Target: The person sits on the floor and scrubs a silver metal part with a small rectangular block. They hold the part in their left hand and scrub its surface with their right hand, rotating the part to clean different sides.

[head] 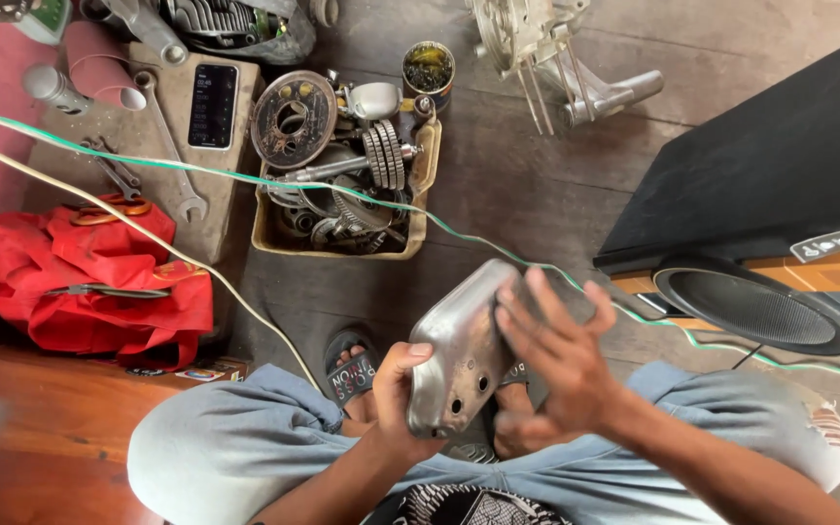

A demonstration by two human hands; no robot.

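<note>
I sit with my knees apart and hold a grey metal engine cover (459, 340) up in front of me. My left hand (396, 394) grips its lower left edge, thumb on the front near three small holes. My right hand (556, 360) lies flat against the cover's right side with the fingers spread, touching it. The cover is dull silver, rounded at the corners and tilted upward to the right.
A tray of gears and engine parts (342, 170) sits ahead on the floor. A phone (213, 105) and spanners (172, 160) lie on a slab to its left. A red bag (89, 277) is at left, a black speaker (760, 243) at right. Green and white wires (245, 175) cross the floor.
</note>
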